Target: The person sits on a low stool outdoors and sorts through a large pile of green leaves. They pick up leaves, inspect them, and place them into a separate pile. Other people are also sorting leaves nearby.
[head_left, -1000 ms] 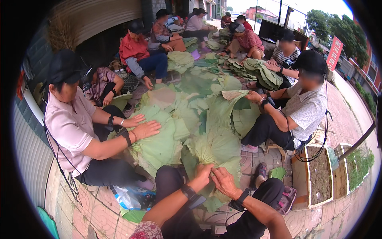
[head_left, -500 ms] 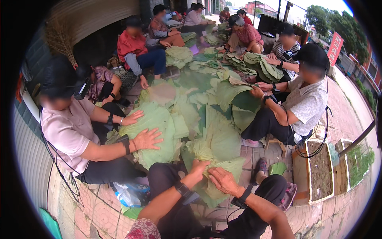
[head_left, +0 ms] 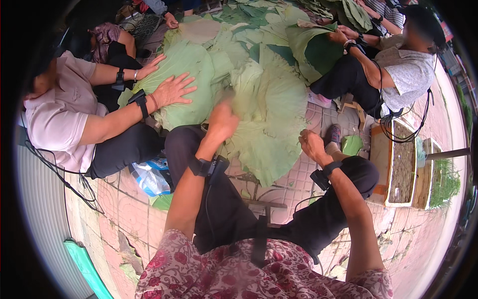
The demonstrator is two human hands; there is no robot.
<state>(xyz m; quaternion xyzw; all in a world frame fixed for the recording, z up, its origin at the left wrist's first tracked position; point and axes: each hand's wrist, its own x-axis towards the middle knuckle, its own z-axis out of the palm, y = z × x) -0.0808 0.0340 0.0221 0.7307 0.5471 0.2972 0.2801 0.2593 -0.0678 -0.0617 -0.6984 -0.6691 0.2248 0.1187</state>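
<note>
Facing the pile of leaves [head_left: 244,35], I have both arms stretched in front of me. The large pale green leaf [head_left: 271,139] lies at the near edge of this pile, and its lower tip is over the brick pavement [head_left: 124,194], between my knees. My left hand [head_left: 222,122] is at the left side of the leaf; its fingertips are blurred, so I cannot tell if they pinch something. My right hand [head_left: 313,145] is at the right rim of the leaf, with the fingers bent and the tips close together – whether the rim is between them, I cannot tell.

At the left edge of the pile, a co-worker's nearer hand [head_left: 172,93] lies flat, fingers spread, on another broad leaf [head_left: 184,57]. At the right edge, a second co-worker's hands [head_left: 341,36] hold a folded leaf [head_left: 301,47]. On the pavement, beyond my right knee, are a small green leaf piece [head_left: 352,145] and a soil-filled planter box [head_left: 401,174].
</note>
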